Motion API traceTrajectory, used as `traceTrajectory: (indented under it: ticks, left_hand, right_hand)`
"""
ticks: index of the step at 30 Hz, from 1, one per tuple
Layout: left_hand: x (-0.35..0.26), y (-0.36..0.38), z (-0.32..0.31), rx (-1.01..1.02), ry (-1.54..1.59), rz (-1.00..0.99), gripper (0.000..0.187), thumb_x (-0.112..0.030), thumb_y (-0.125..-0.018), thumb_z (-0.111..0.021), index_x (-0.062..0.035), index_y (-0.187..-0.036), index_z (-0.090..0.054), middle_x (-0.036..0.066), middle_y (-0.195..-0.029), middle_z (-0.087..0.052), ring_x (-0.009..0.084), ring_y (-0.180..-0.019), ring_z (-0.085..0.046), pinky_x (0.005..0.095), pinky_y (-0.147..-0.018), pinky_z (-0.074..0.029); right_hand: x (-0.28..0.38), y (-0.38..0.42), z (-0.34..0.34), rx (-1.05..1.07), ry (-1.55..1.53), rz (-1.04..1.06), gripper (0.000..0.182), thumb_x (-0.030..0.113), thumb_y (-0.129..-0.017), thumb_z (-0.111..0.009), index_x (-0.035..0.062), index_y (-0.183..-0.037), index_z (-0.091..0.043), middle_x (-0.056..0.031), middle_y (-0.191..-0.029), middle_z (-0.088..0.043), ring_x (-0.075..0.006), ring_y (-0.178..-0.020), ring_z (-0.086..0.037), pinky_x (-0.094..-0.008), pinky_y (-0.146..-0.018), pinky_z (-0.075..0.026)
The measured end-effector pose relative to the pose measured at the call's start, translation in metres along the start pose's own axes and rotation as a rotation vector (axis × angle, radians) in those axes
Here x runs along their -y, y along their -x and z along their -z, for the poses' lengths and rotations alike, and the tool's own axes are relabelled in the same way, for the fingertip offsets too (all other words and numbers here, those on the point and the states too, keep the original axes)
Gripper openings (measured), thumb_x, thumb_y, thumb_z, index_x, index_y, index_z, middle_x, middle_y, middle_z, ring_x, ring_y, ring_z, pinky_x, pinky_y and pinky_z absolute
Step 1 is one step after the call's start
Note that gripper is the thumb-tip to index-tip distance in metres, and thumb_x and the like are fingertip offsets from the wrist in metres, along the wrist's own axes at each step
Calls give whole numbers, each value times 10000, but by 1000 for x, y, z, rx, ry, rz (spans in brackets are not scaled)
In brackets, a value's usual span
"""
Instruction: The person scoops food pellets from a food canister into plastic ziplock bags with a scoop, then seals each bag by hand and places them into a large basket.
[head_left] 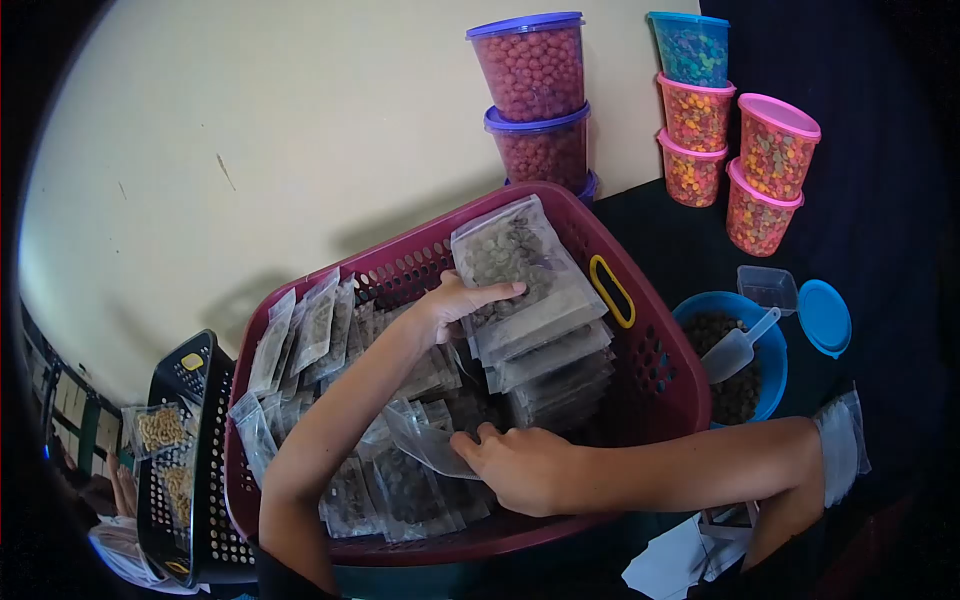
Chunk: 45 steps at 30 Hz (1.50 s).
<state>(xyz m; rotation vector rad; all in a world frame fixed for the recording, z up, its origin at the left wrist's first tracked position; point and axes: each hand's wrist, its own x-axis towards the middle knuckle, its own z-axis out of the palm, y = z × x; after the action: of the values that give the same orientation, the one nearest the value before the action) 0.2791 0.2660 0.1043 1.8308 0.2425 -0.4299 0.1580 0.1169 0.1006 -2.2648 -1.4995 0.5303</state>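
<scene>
A maroon plastic basket (470, 548) holds many small clear zip bags with dark greenish-brown pieces in them. My left hand (455, 308) is at the stack of filled bags (505, 265) on the basket's right side, its thumb across the top bag and its other fingers mostly hidden at the stack's edge. Lower down, my right hand (515, 468) pinches the edge of a clear zip bag (425, 440) above the rows of bags. The bag's far end is hard to separate from those under it.
Behind the basket stand lidded tubs of red balls (530, 75) and tubs of colourful pieces (775, 150). At right is a blue bucket (778, 385) with a scoop (735, 350). A black basket (215, 540) stands left, near another person's hand (122, 488).
</scene>
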Motion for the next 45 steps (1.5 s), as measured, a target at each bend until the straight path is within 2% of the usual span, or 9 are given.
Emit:
traceTrajectory:
  ticks: [3,6,21,23,30,34,37,39,45]
  left_hand:
    - [5,-4,-4,-157,40,5,794,-415,-655,-698,-7,-1232,-335,165,-1168,-450,256,-1118,-411,437,-923,-333]
    - [-8,-5,-1,200,282,-43,741,-586,-785,-396,-75,-1299,-240,169,-1272,-349,294,-1167,-358,456,-948,-300]
    - [36,-43,25,177,338,21,670,-576,-812,-291,-98,-1281,-315,159,-1269,-356,318,-1188,-302,440,-983,-206]
    - [21,-24,19,20,345,120,633,-532,-833,-276,-85,-1279,-306,161,-1292,-318,325,-1178,-299,446,-977,-201]
    - [44,-40,20,34,416,26,481,-398,-875,-265,-72,-1214,-364,155,-1232,-384,321,-1129,-361,492,-947,-247]
    - [45,-54,5,-44,472,17,467,-386,-876,-258,-81,-1197,-407,116,-1207,-437,263,-1117,-382,433,-953,-258]
    - [40,-50,-1,-84,549,19,471,-388,-875,-259,-81,-1196,-415,112,-1179,-470,239,-1105,-399,391,-955,-259]
    - [39,-50,-3,-130,518,-61,447,-377,-867,-268,-86,-1155,-447,110,-1136,-492,231,-1051,-429,374,-927,-284]
    - [45,-46,7,-181,457,-48,383,-330,-844,-302,-63,-1054,-478,122,-1102,-468,224,-1003,-408,378,-865,-312]
  right_hand:
    - [0,0,-1,-15,3,4,446,2,-688,-475,-59,-1101,-318,-283,-918,-477,-410,-747,-575,-425,-633,-502]
    - [0,-1,-1,-19,4,4,443,1,-688,-475,-59,-1099,-320,-285,-921,-476,-412,-749,-574,-425,-636,-501]
    - [5,8,15,51,42,-21,440,17,-696,-526,-53,-1092,-347,-246,-927,-509,-371,-817,-571,-399,-679,-490]
    - [5,18,27,45,43,-3,411,14,-702,-509,-53,-1076,-352,-243,-908,-516,-374,-804,-570,-400,-676,-487]
    - [-8,78,44,-342,-304,-39,138,52,-755,-485,6,-885,-497,-157,-788,-542,-320,-735,-565,-373,-627,-457]
    - [5,82,45,-301,-260,-135,115,92,-757,-526,19,-845,-509,-132,-763,-546,-308,-695,-568,-360,-599,-458]
    - [7,69,59,-468,-13,-145,162,91,-732,-567,29,-869,-508,-128,-833,-547,-287,-774,-565,-348,-634,-451]
    - [1,56,70,-600,383,-106,438,121,-631,-680,58,-1029,-509,-150,-1063,-505,-289,-982,-504,-357,-799,-423]
    - [-67,5,64,-326,676,-204,880,248,-520,-761,185,-1273,-309,-162,-1301,-272,-388,-1176,-280,-477,-964,-256]
